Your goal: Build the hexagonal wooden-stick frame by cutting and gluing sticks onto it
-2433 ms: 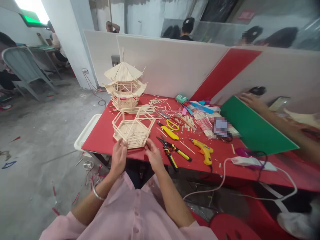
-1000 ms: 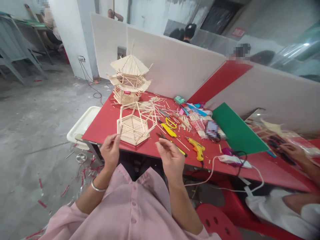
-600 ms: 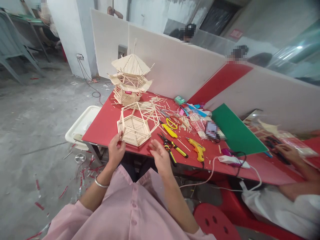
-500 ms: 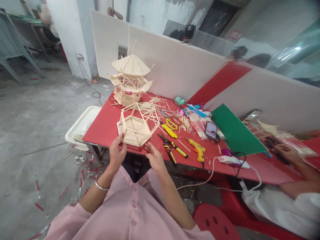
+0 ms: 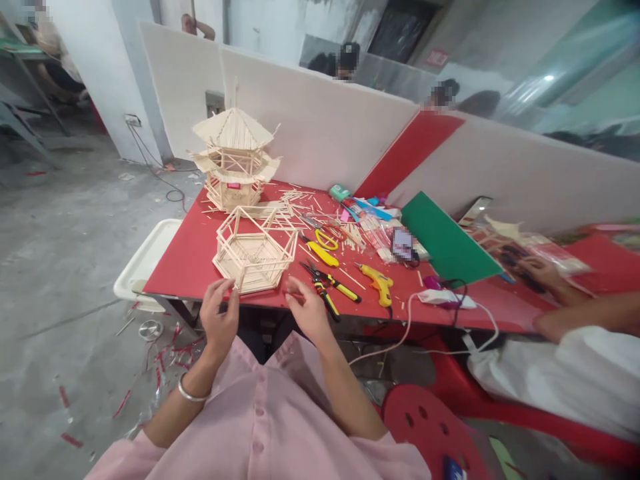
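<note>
A hexagonal frame of thin wooden sticks (image 5: 255, 270), with a planked floor and open uprights, rests near the front edge of the red table. By its front left corner is my left hand (image 5: 219, 320), thumb and fingers apart; whether a fingertip touches the sticks I cannot tell. My right hand (image 5: 309, 312) hovers open just right of the frame, holding nothing. Behind the frame stands a tiered stick pagoda (image 5: 235, 163) with a pointed roof. Loose sticks (image 5: 293, 203) lie between the pagoda and the tools.
Right of the frame lie pliers (image 5: 330, 287), a yellow-handled cutter (image 5: 323, 253), scissors (image 5: 326, 239) and a yellow glue gun (image 5: 379, 283). Beyond are a green board (image 5: 445, 240) and a white power strip (image 5: 445, 299). A co-worker's arm (image 5: 575, 293) reaches in at right. A red stool (image 5: 435, 427) stands below.
The view has swung slightly right, so the table sits further left in it. My left hand has drawn back a little from the frame's corner. My right hand stays open beside the frame.
</note>
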{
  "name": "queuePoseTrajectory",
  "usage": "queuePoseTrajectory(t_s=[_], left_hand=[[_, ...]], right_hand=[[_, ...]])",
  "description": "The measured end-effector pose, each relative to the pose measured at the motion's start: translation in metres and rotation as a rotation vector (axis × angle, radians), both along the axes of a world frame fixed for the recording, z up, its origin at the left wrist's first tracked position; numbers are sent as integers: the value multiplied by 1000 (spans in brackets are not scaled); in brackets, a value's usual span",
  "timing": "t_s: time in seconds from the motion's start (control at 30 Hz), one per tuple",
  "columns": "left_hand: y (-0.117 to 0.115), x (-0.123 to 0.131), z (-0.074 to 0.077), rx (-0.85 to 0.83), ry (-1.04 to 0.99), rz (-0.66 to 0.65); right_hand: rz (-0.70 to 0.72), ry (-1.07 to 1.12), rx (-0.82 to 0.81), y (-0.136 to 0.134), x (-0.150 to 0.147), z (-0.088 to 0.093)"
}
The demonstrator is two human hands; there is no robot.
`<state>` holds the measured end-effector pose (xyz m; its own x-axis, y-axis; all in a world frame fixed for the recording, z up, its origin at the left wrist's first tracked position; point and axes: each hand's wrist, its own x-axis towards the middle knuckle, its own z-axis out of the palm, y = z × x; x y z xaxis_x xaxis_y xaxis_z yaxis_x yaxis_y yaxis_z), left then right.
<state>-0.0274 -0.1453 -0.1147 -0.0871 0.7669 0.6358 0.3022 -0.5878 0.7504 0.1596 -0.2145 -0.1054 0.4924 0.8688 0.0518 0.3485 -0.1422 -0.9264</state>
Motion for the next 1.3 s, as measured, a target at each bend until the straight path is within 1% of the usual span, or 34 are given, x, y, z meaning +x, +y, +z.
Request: queuePoseTrajectory(t_s=[0.07, 0.13, 0.23, 0.33, 0.43, 0.5, 0.57, 0.67, 0.73, 0.8, 0.87, 0.93, 1.03, 1.13, 1.23, 1.3], left_hand=[[2, -2, 7, -8, -1, 19], [8, -4, 11, -57, 22, -1], [18, -8, 10, -163, 129, -116], [24, -11, 7, -249, 213, -206], [25, -10, 5, -285, 226, -220], [23, -6, 5, -293, 226, -240], [20, 0, 5, -293, 229, -288], [14, 7, 6, -270, 246, -354], [9, 6, 9, -223, 278, -383], [7, 0, 15, -156, 323, -401], [8, -10, 22, -93, 348, -369], [12, -24, 30, -66, 356, -294], [21, -44, 40, -92, 370, -177], [29, -60, 45, -137, 361, -81], [34, -69, 48, -162, 310, 18], [36, -71, 53, -176, 252, 70]], right_hand=[[11, -63, -22, -7, 11, 11], [10, -125, -41, -12, 25, 21], [20, -216, -64, -15, 46, 36], [68, -283, -81, -9, 63, 54], [160, -412, -111, 15, 79, 76], [270, -643, -187, 45, 92, 88], [308, -731, -241, 81, 107, 94], [306, -858, -342, 136, 128, 88], [300, -957, -409, 167, 138, 79], [321, -1050, -463, 193, 145, 68], [367, -1131, -500, 214, 148, 59], [420, -1198, -516, 230, 150, 52], [482, -1267, -514, 244, 150, 47], [500, -1298, -505, 246, 152, 48], [455, -1299, -482, 235, 158, 59], [382, -1289, -445, 219, 164, 72]])
